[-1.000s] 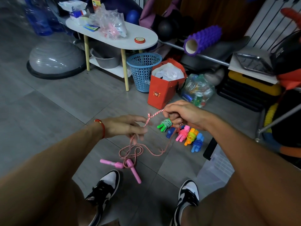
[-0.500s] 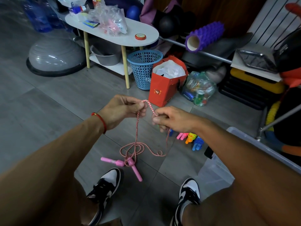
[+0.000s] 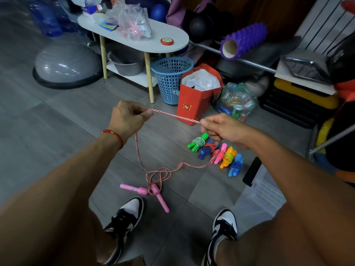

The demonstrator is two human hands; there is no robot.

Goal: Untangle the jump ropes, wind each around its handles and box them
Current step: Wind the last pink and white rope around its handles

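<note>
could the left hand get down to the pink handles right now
Probably not yet: the left hand is pinching the rope. The pink handles lie uncovered on the floor, so once it lets go, the way looks free.

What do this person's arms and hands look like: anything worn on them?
Both forearms are bare, with no sleeves in view. The left wrist carries a thin red cord bracelet with a small gold bead. The left hand and right hand wear no gloves, and no rings or watch show.

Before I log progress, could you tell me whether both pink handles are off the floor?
No, both pink handles lie on the floor tiles by the left shoe.
</note>
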